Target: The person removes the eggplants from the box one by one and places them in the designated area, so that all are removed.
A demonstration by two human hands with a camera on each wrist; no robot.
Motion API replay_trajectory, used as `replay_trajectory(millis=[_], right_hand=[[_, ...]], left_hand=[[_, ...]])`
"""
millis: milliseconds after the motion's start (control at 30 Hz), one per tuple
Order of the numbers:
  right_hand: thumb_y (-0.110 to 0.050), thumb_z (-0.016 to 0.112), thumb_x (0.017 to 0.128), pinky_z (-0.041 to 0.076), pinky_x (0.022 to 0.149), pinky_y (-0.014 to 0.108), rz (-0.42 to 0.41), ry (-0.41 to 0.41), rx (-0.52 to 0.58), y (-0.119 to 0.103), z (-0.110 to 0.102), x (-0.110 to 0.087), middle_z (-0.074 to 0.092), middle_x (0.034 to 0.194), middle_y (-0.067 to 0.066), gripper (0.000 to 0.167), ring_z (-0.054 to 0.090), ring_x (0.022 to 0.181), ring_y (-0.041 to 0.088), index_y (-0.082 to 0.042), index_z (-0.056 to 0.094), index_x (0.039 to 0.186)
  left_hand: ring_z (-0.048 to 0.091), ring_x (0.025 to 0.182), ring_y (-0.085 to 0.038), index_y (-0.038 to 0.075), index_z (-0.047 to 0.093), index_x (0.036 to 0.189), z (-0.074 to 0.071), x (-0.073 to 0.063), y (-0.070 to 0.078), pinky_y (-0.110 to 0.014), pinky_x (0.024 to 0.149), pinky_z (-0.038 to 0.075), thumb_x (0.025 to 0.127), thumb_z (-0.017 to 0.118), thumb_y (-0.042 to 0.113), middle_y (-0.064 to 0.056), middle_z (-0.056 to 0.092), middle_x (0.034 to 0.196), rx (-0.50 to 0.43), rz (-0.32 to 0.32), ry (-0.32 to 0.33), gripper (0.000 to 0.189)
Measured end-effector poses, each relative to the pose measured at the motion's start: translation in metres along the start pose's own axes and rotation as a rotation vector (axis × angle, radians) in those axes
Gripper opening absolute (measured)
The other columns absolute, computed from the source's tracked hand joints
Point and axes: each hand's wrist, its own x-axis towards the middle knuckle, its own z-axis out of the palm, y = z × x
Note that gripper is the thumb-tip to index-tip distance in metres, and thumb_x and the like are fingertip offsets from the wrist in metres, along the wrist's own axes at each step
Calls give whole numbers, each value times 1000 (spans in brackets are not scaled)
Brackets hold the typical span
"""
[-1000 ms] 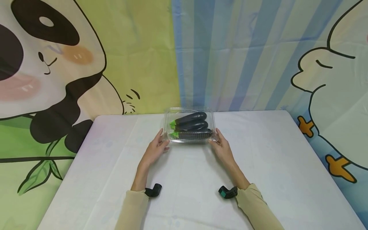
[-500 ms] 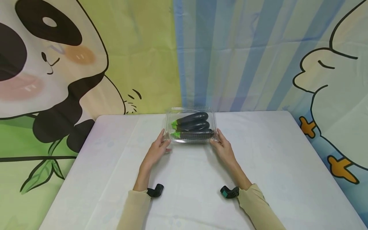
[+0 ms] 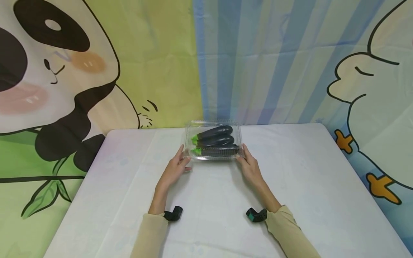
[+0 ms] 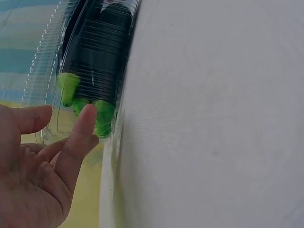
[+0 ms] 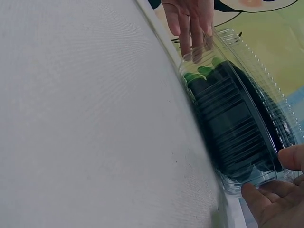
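A clear plastic clamshell box (image 3: 210, 122) with a ridged rim sits at the far edge of the table, its lid closed. Inside lie three dark purple eggplants (image 3: 215, 140), their green caps toward the left. My left hand (image 3: 172, 170) grips the box's left end, its thumb (image 4: 35, 118) at the rim and the fingers against the lower side. At the opposite end, my right hand (image 3: 251, 170) holds the box the same way, with the thumb (image 5: 291, 157) at the rim and other fingers partly hidden below.
A white cloth covers the table (image 3: 206, 200). Close behind its far edge hangs a printed curtain (image 3: 258, 61) with a panda and a white cartoon figure. Black cameras (image 3: 174, 213) are strapped at both wrists, below beige sleeves.
The whole head view shifts slightly sideways and back. The hands stay at both ends of the box, and the box with its eggplants keeps its place on the table.
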Motion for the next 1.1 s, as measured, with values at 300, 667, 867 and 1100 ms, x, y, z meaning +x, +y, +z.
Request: replay_trajectory(millis=[300, 667, 867, 1100], right_hand=[[-30, 43, 102, 21, 122, 47, -9, -4, -6, 0, -1, 0, 27, 158, 16, 63, 29, 146, 35, -8, 17, 155], [-30, 45, 101, 22, 122, 46, 0, -9, -6, 0, -4, -4, 27, 158, 14, 64, 32, 144, 35, -7, 19, 155], [-29, 45, 101, 22, 121, 47, 1, -23, -1, -1, -4, -2, 26, 158, 15, 64, 32, 144, 36, -7, 19, 155], [-31, 43, 102, 23, 121, 49, 8, -27, -13, 0, -6, 1, 26, 158, 16, 63, 31, 145, 37, -9, 18, 155]], left_hand=[[72, 97, -28, 26, 9, 157, -1, 0, 0, -52, 109, 41, 100, 46, 43, -15, 38, 154, -8, -14, -5, 70], [73, 92, -24, 26, 11, 157, 3, -1, 1, -51, 107, 43, 101, 44, 41, -12, 40, 153, 9, -31, 9, 67], [73, 92, -24, 25, 12, 157, 2, -2, 2, -52, 108, 42, 101, 43, 40, -13, 41, 153, 20, -33, 16, 66], [74, 83, -21, 19, 31, 153, 1, -2, 0, -41, 88, 55, 104, 31, 28, -15, 60, 135, 70, 3, 132, 49]])
